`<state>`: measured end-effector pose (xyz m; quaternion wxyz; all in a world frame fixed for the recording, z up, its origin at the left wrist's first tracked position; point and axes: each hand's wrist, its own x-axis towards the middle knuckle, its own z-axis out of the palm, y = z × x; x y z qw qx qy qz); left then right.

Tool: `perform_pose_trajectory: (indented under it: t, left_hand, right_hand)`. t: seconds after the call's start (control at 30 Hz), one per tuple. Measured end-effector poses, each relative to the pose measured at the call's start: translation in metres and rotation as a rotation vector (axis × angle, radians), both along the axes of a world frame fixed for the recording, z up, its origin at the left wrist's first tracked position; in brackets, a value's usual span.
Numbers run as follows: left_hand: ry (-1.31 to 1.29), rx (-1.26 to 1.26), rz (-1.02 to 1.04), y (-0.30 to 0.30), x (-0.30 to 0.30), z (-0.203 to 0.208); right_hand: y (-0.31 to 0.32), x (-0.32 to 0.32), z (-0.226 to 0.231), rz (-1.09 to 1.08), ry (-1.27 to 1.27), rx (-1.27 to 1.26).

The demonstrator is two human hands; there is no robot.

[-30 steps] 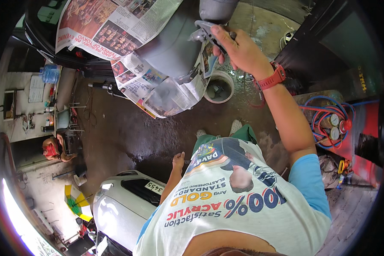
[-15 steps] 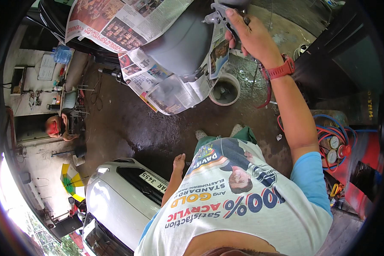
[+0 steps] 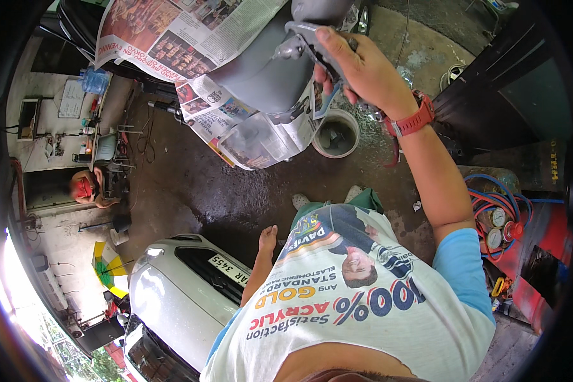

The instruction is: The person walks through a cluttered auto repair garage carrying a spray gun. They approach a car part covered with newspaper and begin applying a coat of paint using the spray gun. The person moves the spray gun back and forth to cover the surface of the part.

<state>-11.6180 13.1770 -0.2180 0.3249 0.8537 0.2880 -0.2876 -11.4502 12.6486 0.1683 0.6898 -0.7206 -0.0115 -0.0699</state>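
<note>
Held in my right hand (image 3: 370, 73) is a grey spray gun (image 3: 291, 47), my fingers wrapped round its handle. Its nozzle points left at a smooth grey curved panel (image 3: 261, 79), a small distance from the surface. Sheets of newspaper (image 3: 162, 39) cover the area left of the panel, and more newspaper with clear plastic (image 3: 251, 140) hangs below its near edge. My left hand (image 3: 268, 239) hangs low at my side, loosely open, away from the panel, with nothing seen in it.
A white bucket (image 3: 335, 148) with grey liquid stands on the wet floor below the panel. Behind me to the left is a white car (image 3: 184, 286). Coiled hoses and gauges (image 3: 498, 218) lie at right. Another person (image 3: 86, 187) sits far left near a wall.
My right hand has moved left and slightly nearer with the spray gun, so its nozzle now stands over the grey panel. The left hand has barely moved.
</note>
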Motion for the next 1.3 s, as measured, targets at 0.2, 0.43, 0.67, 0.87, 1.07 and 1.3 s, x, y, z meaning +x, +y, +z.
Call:
perform_pose_trajectory:
  t: [0.2,0.43,0.67,0.87,1.07,1.3]
  left_hand:
    - [0.013,-0.044,0.040,-0.003,0.003,0.000]
    - [0.054,-0.029,0.001,0.015,-0.006,-0.007]
    - [0.100,0.006,-0.028,0.036,0.002,-0.015]
    - [0.015,0.020,-0.068,0.018,0.021,0.005]
    - [-0.010,-0.016,-0.098,0.029,0.013,-0.008]
    - [0.078,-0.132,-0.057,0.089,-0.002,-0.073]
  right_hand:
    - [-0.022,0.009,-0.020,-0.209,-0.028,0.002]
    - [-0.026,-0.024,-0.066,-0.186,0.170,0.014]
    - [-0.023,-0.018,-0.095,-0.214,0.129,0.005]
    - [-0.051,0.001,-0.109,-0.257,0.203,-0.056]
    - [-0.057,0.014,-0.113,-0.373,0.109,-0.072]
    - [-0.051,0.006,-0.095,-0.300,0.113,-0.108]
